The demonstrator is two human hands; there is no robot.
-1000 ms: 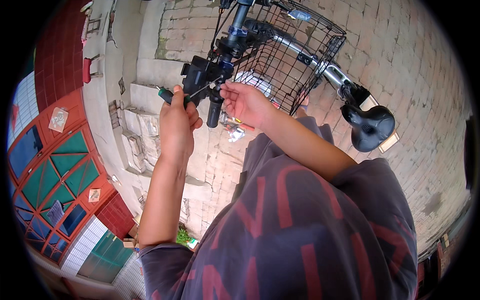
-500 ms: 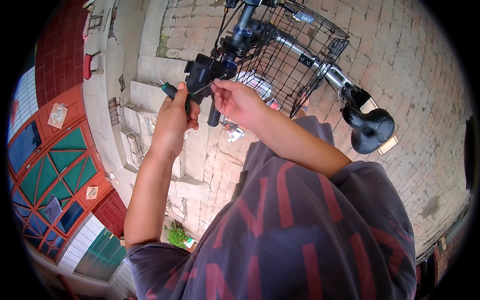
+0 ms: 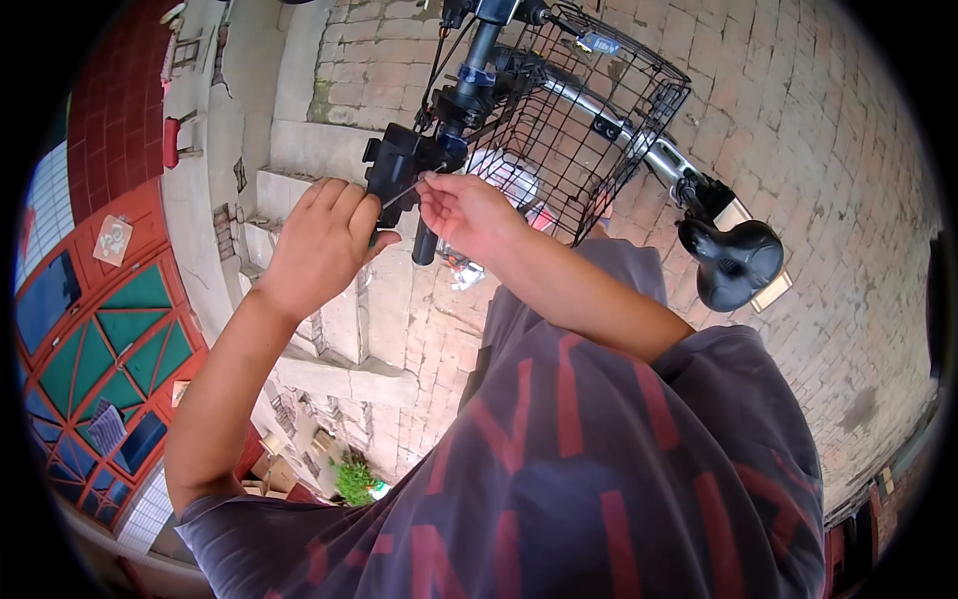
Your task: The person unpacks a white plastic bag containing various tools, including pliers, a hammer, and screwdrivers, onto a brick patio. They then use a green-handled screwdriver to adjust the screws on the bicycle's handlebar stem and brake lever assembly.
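Head view: bare left hand [image 3: 324, 232] and right hand [image 3: 464, 215] come near each other at the close end of a black tubular handlebar [image 3: 481, 45].
Left hand: fingers wrapped round the handle of a slim metal-shafted screwdriver [image 3: 403, 194], back of the hand uppermost; the handle is almost wholly hidden, bar a sliver of green by the thumb.
Right hand: thumb and forefinger pinch the shaft toward its tip, the other fingers loosely curled.
Screwdriver: slants from the left fist to the right fingertips, pointing at the handlebar just past them; whether the tip sits in a screw is too small to tell.
Black boxy plastic fitting [image 3: 397, 160]: just beyond the left knuckles.
Black cylindrical grip [image 3: 424, 248]: between the two hands.
Black wire-mesh basket [image 3: 599, 120]: ahead and right of the right hand.
Black padded saddle [image 3: 730, 262]: well to the right hand's right.
Step in hand: probably lining up or turning the driver at the handlebar.
Next move: seems to call for a squarely seated tip, left wrist turning, right fingertips steadying the shaft.
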